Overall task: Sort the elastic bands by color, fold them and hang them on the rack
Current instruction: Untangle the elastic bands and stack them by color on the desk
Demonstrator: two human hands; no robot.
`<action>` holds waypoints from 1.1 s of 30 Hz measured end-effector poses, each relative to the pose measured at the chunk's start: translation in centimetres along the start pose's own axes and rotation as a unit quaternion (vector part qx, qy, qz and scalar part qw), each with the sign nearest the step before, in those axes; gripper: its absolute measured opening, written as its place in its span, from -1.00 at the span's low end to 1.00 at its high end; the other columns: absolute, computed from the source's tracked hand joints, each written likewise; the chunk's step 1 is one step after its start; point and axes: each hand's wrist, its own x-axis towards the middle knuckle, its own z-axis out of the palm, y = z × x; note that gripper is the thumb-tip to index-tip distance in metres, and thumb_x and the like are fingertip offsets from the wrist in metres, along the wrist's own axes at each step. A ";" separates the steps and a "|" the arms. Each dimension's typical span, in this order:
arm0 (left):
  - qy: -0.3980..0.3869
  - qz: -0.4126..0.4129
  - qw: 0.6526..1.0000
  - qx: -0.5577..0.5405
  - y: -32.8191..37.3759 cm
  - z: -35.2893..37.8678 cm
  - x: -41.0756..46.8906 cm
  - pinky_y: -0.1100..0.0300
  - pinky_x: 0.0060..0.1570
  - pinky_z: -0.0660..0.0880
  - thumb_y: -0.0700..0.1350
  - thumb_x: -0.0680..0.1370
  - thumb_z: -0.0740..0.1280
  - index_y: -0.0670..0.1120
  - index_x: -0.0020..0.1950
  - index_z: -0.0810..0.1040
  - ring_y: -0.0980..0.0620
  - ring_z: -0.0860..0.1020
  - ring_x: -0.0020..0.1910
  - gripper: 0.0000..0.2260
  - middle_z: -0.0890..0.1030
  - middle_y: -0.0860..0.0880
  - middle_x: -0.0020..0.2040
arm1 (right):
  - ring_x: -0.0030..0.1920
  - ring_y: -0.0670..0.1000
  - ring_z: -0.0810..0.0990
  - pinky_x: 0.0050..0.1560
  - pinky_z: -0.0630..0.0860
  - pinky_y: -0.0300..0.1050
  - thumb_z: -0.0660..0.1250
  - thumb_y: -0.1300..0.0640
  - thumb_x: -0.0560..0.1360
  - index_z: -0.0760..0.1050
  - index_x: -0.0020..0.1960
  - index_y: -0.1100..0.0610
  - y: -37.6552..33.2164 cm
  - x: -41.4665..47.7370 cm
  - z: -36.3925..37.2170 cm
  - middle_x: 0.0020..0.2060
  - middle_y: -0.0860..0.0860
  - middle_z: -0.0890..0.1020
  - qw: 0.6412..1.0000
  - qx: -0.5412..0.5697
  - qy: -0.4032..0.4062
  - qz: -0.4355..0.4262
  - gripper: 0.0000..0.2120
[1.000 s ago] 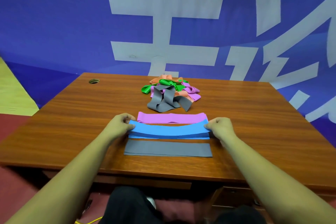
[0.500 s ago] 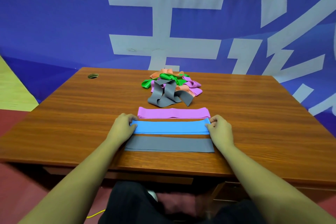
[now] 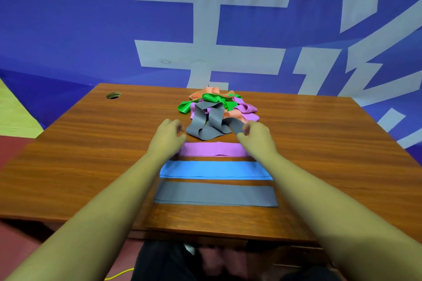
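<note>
Desk (image 3: 91,155) glossy wood grain; bands (image 3: 214,170) matt, smooth, probably rubbery

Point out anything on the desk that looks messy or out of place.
Only the pile at the far middle of the desk: grey, green, orange and purple bands lie tangled. The purple band, blue band and grey band nearer lie flat and parallel. Nothing looks damaged.

Even indoor light, wide-angle edge bending, perhaps slight blur.

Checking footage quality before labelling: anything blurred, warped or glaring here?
Head view: left hand and right hand are slightly motion-blurred; the blue band and flat grey band are sharp; the wide lens stretches the forearms near the bottom corners; lighting even, no harsh glare.
</note>
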 end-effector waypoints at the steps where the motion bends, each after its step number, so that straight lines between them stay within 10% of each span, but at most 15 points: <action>1: -0.009 -0.009 1.000 -0.003 0.1 0.3 0.9 0.13 -0.09 0.36 -0.19 0.44 0.34 -0.10 -0.06 0.53 -0.06 0.44 -0.09 -0.90 0.48 -0.10 -0.07 | -0.01 0.20 0.57 -0.01 0.55 0.06 0.31 0.19 0.42 0.56 0.03 0.26 -0.7 0.7 0.6 -0.02 0.17 0.63 1.000 0.001 -0.010 -0.010 -0.78; 7: -0.031 -0.068 0.996 -0.050 -0.6 3.1 4.5 0.11 -0.05 0.37 -0.18 0.43 0.35 -0.12 -0.01 0.50 -0.13 0.48 0.00 -0.85 0.51 -0.12 -0.02 | 0.00 0.22 0.54 0.01 0.54 0.10 0.36 0.18 0.41 0.49 0.15 0.22 -1.8 5.0 4.7 0.13 0.20 0.47 0.999 -0.013 -0.019 -0.025 -0.67; 17: -0.012 0.178 0.984 -0.016 2.5 7.3 6.9 -0.07 0.37 0.25 0.12 0.49 0.36 0.09 0.44 0.39 -0.07 0.30 0.44 -0.48 0.35 -0.01 0.47 | 0.05 0.19 0.50 0.05 0.44 0.03 0.30 0.12 0.47 0.66 -0.04 0.07 1.0 7.4 4.9 -0.07 0.09 0.62 0.985 -0.141 0.045 -0.088 -0.83; 26: -0.024 0.075 0.992 -0.100 7.9 6.0 8.9 -0.01 0.32 0.33 0.03 0.37 0.26 0.07 0.25 0.52 -0.11 0.39 0.26 -0.56 0.45 -0.06 0.22 | -0.02 0.08 0.57 0.01 0.48 0.11 0.27 0.09 0.46 0.53 -0.09 0.03 -2.4 8.0 -1.3 -0.12 -0.06 0.64 0.981 -0.017 0.094 -0.167 -0.92; 30: -0.033 0.111 0.977 -0.178 7.4 4.9 9.0 0.50 0.25 0.23 -0.23 0.48 0.32 0.07 0.28 0.52 0.05 0.42 0.23 -0.60 0.47 -0.07 0.21 | -0.07 0.14 0.60 -0.05 0.54 0.13 0.25 0.11 0.49 0.49 -0.09 0.07 -2.0 8.1 -2.5 -0.15 0.01 0.65 0.988 0.052 0.109 -0.093 -0.93; 33: -0.032 0.088 0.974 -0.208 7.3 4.6 9.1 0.22 0.29 0.38 -0.15 0.56 0.20 0.10 0.27 0.55 0.05 0.48 0.19 -0.67 0.56 -0.05 0.15 | -0.07 0.16 0.59 -0.06 0.55 0.14 0.23 0.13 0.51 0.49 -0.08 0.08 -1.9 7.6 -2.8 -0.14 0.03 0.65 0.990 0.059 0.118 -0.059 -0.92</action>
